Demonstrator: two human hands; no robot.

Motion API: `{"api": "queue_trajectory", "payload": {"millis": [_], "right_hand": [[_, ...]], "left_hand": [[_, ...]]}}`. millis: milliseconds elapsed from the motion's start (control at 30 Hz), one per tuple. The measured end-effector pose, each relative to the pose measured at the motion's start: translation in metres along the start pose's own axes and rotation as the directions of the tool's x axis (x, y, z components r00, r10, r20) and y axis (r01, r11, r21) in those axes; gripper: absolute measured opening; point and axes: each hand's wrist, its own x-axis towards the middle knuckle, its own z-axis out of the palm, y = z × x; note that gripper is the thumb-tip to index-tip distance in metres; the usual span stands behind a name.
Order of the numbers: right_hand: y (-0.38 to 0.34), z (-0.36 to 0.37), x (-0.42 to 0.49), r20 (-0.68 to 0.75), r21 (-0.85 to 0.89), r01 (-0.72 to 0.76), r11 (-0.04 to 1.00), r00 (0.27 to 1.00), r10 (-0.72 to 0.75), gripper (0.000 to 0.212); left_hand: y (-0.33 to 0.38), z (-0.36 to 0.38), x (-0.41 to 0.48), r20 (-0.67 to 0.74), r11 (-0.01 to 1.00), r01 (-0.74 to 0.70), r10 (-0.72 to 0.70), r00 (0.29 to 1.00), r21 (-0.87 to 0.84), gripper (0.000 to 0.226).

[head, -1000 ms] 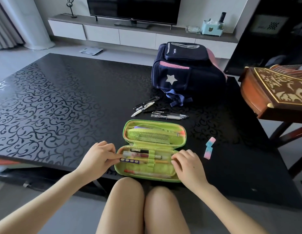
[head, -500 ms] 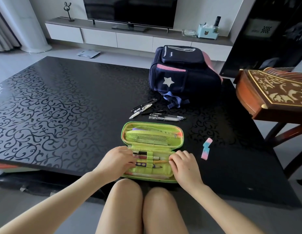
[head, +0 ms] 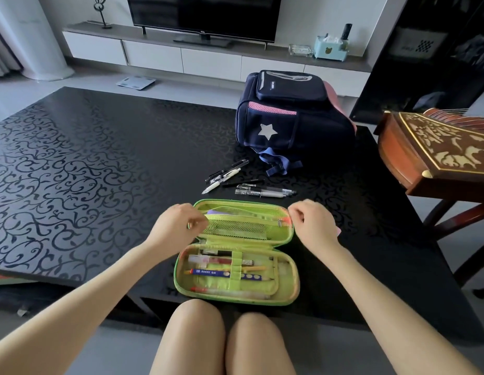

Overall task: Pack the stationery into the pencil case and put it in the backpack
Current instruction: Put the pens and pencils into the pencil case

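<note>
A green pencil case [head: 287, 292] lies open at the near edge of the black table [head: 100, 171], with pens and pencils strapped into its lower half. My left hand [head: 176, 228] pinches the left end of its mesh-pocket lid [head: 243, 212]. My right hand [head: 314, 226] curls on the lid's right corner. Several loose pens [head: 262, 191] lie just beyond the case. The navy backpack [head: 292, 123] with a white star stands behind them, zipped shut. A pink eraser [head: 338, 231] peeks out from behind my right hand.
A carved wooden instrument [head: 438, 155] on a stand overhangs the table's right side. My knees [head: 222, 339] sit under the near edge below the case. A TV cabinet [head: 208, 60] runs along the far wall.
Both hands left the strapped pens in the lower half and rose to the two ends of the lid. The camera tilted slightly.
</note>
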Motion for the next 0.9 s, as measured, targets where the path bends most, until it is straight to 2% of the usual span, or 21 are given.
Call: {"api": "queue_trajectory", "payload": {"millis": [67,167,300,433,533,600,667,767,833,900], "right_hand": [[0.007,0.009,0.032,0.027,-0.088,-0.048,0.995,0.998,0.051,0.023],[0.018,0.024,0.072,0.135,-0.218,-0.085,0.972,0.984,0.117,0.036],[0.027,0.035,0.102,0.235,-0.447,-0.015,0.894,0.963,0.133,0.035],[0.036,0.042,0.105,0.262,-0.548,0.155,0.822,0.965,-0.007,0.026],[0.041,0.04,0.098,0.236,-0.507,0.153,0.849,0.971,-0.034,0.017],[0.041,0.034,0.09,0.13,-0.385,0.032,0.922,0.991,0.02,0.013],[0.033,0.023,0.074,-0.005,-0.243,-0.04,0.969,0.999,0.04,0.011],[0.004,0.008,0.027,-0.029,-0.148,0.11,0.983,0.993,-0.115,0.011],[-0.019,0.005,-0.009,0.025,-0.09,0.274,0.957,0.962,-0.273,0.011],[-0.035,0.009,-0.034,0.052,-0.033,0.368,0.929,0.929,-0.366,0.013]], "left_hand": [[-0.009,-0.002,0.017,-0.056,0.99,0.136,-0.137,0.989,-0.02,0.012],[-0.015,0.0,0.032,-0.088,0.971,0.232,-0.237,0.968,-0.064,0.01],[-0.017,0.002,0.041,-0.099,0.977,0.204,-0.21,0.973,-0.067,0.011],[-0.023,0.002,0.038,-0.104,0.983,0.173,-0.179,0.978,-0.062,0.01],[-0.022,0.003,0.033,-0.111,0.985,0.163,-0.169,0.979,-0.064,0.01],[-0.018,0.003,0.031,-0.14,0.99,0.131,-0.139,0.98,-0.059,0.01],[-0.01,0.0,0.026,-0.208,0.999,0.041,-0.039,0.977,0.008,0.01],[0.012,-0.01,0.009,-0.286,0.958,-0.178,0.24,0.928,0.225,0.013],[0.025,-0.011,-0.005,-0.198,0.9,-0.303,0.374,0.906,0.312,0.022],[0.033,-0.005,-0.02,-0.081,0.877,-0.376,0.416,0.906,0.298,0.028]]}}
